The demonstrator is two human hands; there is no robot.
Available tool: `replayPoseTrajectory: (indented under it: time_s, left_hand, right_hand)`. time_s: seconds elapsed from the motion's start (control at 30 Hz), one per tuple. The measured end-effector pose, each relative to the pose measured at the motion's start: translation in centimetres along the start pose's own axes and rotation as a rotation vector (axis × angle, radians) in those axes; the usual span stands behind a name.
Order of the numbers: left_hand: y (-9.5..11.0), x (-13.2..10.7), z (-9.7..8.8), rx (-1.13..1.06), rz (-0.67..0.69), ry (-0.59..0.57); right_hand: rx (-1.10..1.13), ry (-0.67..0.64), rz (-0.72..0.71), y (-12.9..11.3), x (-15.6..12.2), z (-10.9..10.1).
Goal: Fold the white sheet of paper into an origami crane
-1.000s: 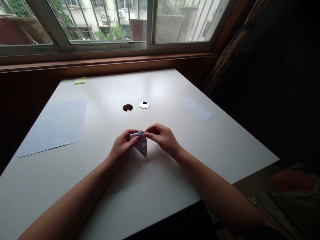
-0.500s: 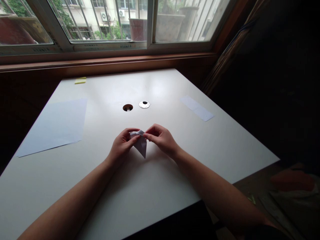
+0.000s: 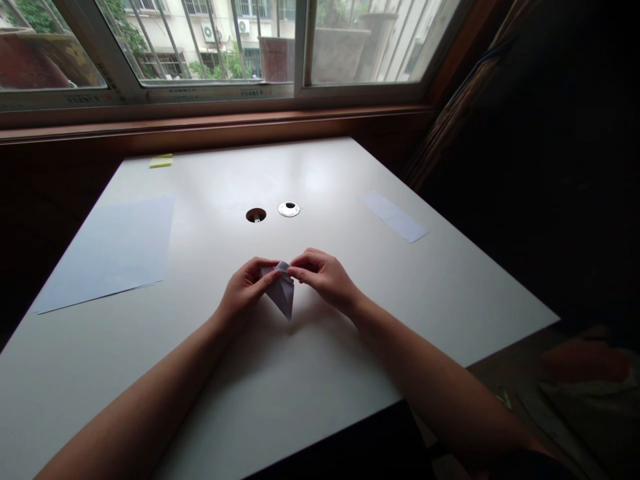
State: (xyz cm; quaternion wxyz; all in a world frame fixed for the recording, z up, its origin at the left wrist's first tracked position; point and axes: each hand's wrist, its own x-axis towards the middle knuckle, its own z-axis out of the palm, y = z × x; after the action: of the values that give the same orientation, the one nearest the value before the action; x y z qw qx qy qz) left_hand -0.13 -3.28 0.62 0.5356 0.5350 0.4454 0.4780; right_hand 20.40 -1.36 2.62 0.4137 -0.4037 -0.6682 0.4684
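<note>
A small piece of folded white paper [image 3: 283, 297] is held up between both hands over the middle of the table, its pointed end hanging down towards me. My left hand [image 3: 249, 280] is closed on its left side, with the thumb on the near face and the fingers behind. At the upper right edge, my right hand [image 3: 320, 275] pinches the paper between thumb and fingers. A short flap at the top lies between the two thumbs. The fingers hide part of the folds.
Large white sheets [image 3: 110, 250] lie at the left of the white table [image 3: 320, 400]. A creased paper strip [image 3: 395, 217] is at the right, a yellow sticky-note pad [image 3: 161, 161] at the far left edge. Beyond the hands are a round hole [image 3: 256, 215] and its metal cover [image 3: 289, 209].
The folded paper has tilted slightly, so more of its top flap and near face shows and its tip hangs a little lower. Both hands stay almost in place.
</note>
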Motion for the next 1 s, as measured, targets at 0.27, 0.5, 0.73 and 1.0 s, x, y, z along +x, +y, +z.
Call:
replayPoseTrajectory:
  time_s: [0.27, 0.5, 0.73, 1.0]
  left_hand:
    - [0.5, -0.1, 0.3, -0.049, -0.042, -0.040]
    - [0.6, -0.3, 0.1, -0.032, -0.088, -0.056]
    - [0.4, -0.2, 0.2, -0.048, -0.104, -0.070]
    - [1.2, -0.1, 0.4, 0.174, -0.047, 0.020]
  right_hand:
    - [-0.052, 0.024, -0.014, 0.0, -0.2, 0.2]
    - [-0.044, 0.013, 0.030, -0.2, -0.2, 0.5]
    - [0.017, 0.034, 0.058, 0.2, -0.1, 0.7]
    - [0.004, 0.095, 0.064, 0.4, 0.0, 0.4]
